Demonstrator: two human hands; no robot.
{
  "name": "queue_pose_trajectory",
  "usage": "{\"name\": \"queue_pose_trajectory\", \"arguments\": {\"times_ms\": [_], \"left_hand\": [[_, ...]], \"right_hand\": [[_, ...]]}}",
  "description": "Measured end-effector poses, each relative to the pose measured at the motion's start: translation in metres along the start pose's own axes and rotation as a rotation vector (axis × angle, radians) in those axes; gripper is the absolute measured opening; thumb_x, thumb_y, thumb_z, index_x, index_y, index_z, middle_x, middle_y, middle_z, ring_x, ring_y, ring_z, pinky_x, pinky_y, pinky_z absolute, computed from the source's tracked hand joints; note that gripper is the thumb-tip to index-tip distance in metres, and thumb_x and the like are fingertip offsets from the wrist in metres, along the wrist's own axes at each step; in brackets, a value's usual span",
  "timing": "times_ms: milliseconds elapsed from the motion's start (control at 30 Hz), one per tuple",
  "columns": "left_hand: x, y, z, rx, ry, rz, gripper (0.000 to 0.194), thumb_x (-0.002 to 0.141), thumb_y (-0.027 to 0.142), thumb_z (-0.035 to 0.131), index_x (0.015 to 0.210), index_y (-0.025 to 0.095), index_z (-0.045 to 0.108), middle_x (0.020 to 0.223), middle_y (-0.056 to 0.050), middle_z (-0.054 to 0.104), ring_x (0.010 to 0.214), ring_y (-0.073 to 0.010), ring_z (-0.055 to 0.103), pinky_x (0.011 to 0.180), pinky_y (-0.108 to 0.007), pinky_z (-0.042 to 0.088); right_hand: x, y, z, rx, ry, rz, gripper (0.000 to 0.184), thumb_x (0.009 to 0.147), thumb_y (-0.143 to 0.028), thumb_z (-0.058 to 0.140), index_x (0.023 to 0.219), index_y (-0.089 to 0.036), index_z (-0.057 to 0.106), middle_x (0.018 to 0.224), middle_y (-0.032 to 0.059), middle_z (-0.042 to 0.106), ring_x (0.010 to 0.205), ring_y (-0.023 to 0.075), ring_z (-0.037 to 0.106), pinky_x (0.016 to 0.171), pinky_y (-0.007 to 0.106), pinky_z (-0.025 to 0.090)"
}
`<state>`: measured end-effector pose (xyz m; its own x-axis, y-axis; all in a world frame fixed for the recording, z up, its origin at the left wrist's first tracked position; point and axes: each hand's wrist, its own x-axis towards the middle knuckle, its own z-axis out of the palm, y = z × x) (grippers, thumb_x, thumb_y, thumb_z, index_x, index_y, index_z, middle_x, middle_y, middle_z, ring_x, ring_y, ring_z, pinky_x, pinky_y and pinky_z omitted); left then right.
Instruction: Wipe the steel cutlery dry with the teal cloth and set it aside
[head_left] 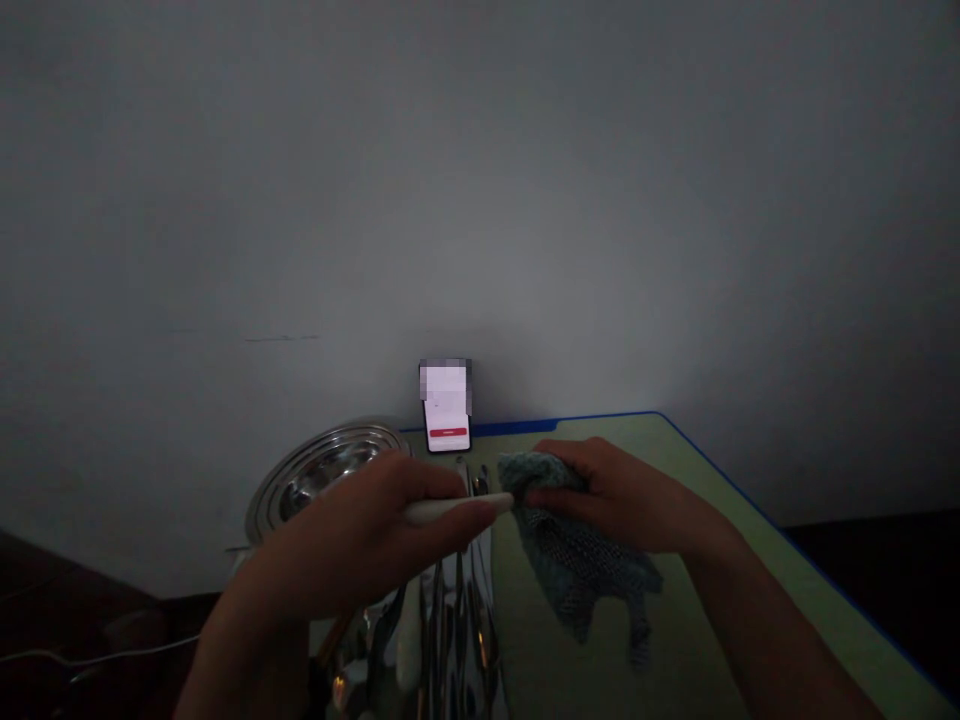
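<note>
My left hand (375,545) is closed round the white handle of a utensil (450,510), held level over the table. The utensil's other end disappears into a blue-green cloth (577,570). My right hand (607,495) is closed on that cloth and pinches it round the hidden end. The rest of the cloth hangs down onto the pale green mat (720,490). What kind of utensil it is cannot be made out in the dim light.
A heap of metal cutlery (450,630) lies below my hands. Behind my left hand stands a steel bowl (322,475). A lit phone (447,405) leans against the grey wall. The mat's blue edge (750,495) runs down the right side.
</note>
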<state>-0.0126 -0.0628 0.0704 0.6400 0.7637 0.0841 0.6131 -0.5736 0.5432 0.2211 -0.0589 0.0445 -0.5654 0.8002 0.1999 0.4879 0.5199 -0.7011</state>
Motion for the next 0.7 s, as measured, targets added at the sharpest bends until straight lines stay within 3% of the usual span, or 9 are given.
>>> {"name": "queue_pose_trajectory", "arguments": {"times_ms": [100, 233, 333, 467, 700], "left_hand": [[0.002, 0.006, 0.001, 0.002, -0.057, -0.022, 0.038, 0.087, 0.045, 0.045, 0.066, 0.018, 0.061, 0.050, 0.006, 0.039, 0.045, -0.0060, 0.038, 0.039, -0.017, 0.027], [0.003, 0.008, 0.000, -0.033, -0.048, -0.022, 0.026, 0.085, 0.045, 0.050, 0.092, 0.024, 0.062, 0.059, 0.006, 0.053, 0.049, -0.0073, 0.047, 0.043, -0.016, 0.034], [0.006, 0.008, 0.000, -0.039, 0.090, 0.036, 0.025, 0.080, 0.039, 0.060, 0.103, 0.029, 0.058, 0.075, 0.006, 0.062, 0.060, -0.0089, 0.056, 0.052, -0.016, 0.042], [0.012, 0.012, 0.001, -0.008, 0.277, 0.166, 0.019, 0.078, 0.033, 0.065, 0.096, 0.030, 0.064, 0.086, 0.005, 0.067, 0.075, -0.0111, 0.060, 0.067, -0.019, 0.045], [0.012, 0.011, 0.002, -0.018, 0.350, 0.111, 0.020, 0.073, 0.038, 0.068, 0.084, 0.022, 0.067, 0.069, 0.004, 0.066, 0.057, -0.0088, 0.057, 0.052, -0.017, 0.042]], "right_hand": [[0.002, 0.002, 0.001, 0.042, -0.002, -0.011, 0.013, 0.082, -0.031, 0.056, 0.083, -0.019, 0.060, 0.073, -0.0033, 0.059, 0.063, 0.0094, 0.048, 0.057, 0.021, 0.035], [0.003, 0.003, 0.003, 0.133, 0.063, 0.025, 0.014, 0.080, -0.032, 0.060, 0.081, -0.019, 0.061, 0.073, -0.0031, 0.061, 0.064, 0.0099, 0.051, 0.058, 0.022, 0.038], [0.005, 0.005, 0.005, 0.421, 0.140, 0.127, 0.020, 0.080, -0.038, 0.059, 0.085, -0.020, 0.063, 0.073, -0.0028, 0.061, 0.062, 0.0095, 0.053, 0.056, 0.022, 0.040], [0.006, 0.008, 0.008, 0.720, 0.192, 0.212, 0.024, 0.079, -0.042, 0.060, 0.086, -0.019, 0.064, 0.070, -0.0026, 0.061, 0.060, 0.0083, 0.054, 0.054, 0.020, 0.042], [-0.004, 0.007, 0.003, 0.819, -0.127, 0.193, 0.027, 0.071, -0.026, 0.071, 0.097, -0.021, 0.064, 0.075, -0.0043, 0.064, 0.059, 0.0067, 0.054, 0.053, 0.018, 0.041]]}}
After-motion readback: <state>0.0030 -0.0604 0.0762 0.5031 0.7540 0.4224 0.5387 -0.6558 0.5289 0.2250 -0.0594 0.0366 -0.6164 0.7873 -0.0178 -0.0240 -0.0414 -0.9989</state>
